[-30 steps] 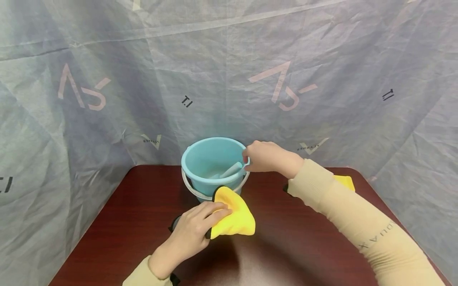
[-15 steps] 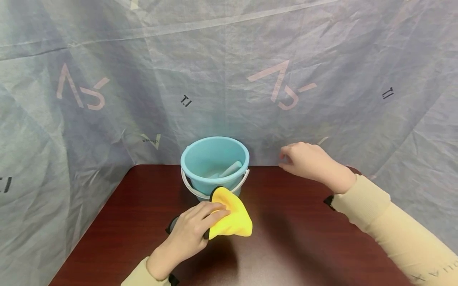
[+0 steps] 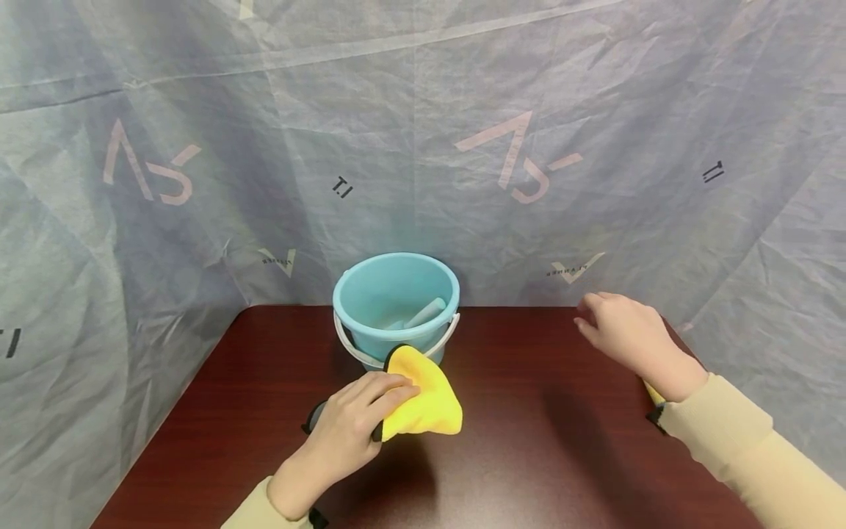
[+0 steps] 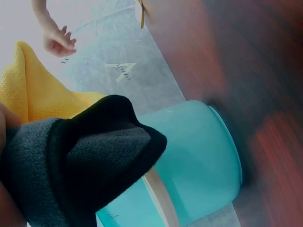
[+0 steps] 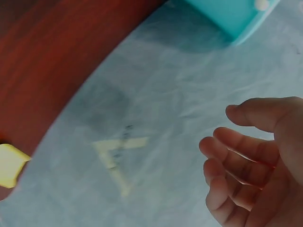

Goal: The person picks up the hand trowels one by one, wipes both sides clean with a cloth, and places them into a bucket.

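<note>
My left hand point(image 3: 357, 415) grips a cloth point(image 3: 426, 397), yellow on one face and dark grey with black edging on the other. In the left wrist view the cloth's grey side point(image 4: 104, 156) bunches up in front of the bucket. The light blue bucket point(image 3: 390, 334) stands just beyond that hand, its white handle point(image 3: 346, 342) hanging down at the front. A pale blue cylindrical piece point(image 3: 426, 312) leans inside it. Over the table's right side, my right hand point(image 3: 628, 330) hovers with loosely curled fingers and nothing in them, as the right wrist view point(image 5: 255, 165) also shows.
A second yellow cloth point(image 3: 653, 393) lies at the table's right edge, mostly hidden behind the right wrist. The dark red wooden table point(image 3: 515, 367) has rounded far corners. Grey printed sheeting point(image 3: 410, 147) hangs behind it and along both sides.
My right hand has left the bucket's rim and moved right, then lower, toward the table's right edge. The left hand stays nearly still with its cloth; the bucket has not moved.
</note>
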Demonstrator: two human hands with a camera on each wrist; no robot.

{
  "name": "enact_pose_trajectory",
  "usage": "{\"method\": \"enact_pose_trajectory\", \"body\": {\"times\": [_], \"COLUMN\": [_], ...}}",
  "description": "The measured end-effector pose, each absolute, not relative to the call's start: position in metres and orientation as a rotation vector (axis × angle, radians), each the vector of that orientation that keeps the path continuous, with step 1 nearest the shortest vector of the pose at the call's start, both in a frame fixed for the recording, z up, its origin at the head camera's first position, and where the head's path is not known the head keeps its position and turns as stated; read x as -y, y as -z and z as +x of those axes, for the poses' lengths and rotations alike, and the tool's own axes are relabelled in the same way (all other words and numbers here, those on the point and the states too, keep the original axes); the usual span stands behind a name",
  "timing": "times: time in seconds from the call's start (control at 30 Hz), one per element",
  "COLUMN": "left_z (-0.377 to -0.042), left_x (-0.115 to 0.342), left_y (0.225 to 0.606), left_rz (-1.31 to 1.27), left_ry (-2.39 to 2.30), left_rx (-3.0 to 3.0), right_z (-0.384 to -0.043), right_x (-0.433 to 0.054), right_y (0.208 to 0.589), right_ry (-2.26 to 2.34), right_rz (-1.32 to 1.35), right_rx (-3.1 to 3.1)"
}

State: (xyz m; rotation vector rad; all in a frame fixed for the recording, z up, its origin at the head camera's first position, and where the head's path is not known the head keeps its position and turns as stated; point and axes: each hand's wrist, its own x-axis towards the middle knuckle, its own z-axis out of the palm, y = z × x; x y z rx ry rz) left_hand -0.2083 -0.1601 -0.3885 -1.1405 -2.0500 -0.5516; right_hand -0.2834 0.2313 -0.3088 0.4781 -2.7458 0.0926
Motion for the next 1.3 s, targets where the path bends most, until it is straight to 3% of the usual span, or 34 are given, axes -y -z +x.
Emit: {"method": "enact_pose_trajectory", "body": {"times": [0.73,1.3], "left_z": [-0.207,-0.204], "left_x": [0.165,0.164], "left_y": [0.391,0.394], "left_rz": [-1.143,-1.134], "left_ry": [0.537,0.532], "left_rx": [2.034,2.050], "right_z": [-0.298,-0.296], "right_x": [-0.328,-0.363], "right_y": [0.390,0.437], "right_ry": [-0.272,-0.359], "right_rz": [0.176,-0.091], "right_rx": [2.964,3.109]}}
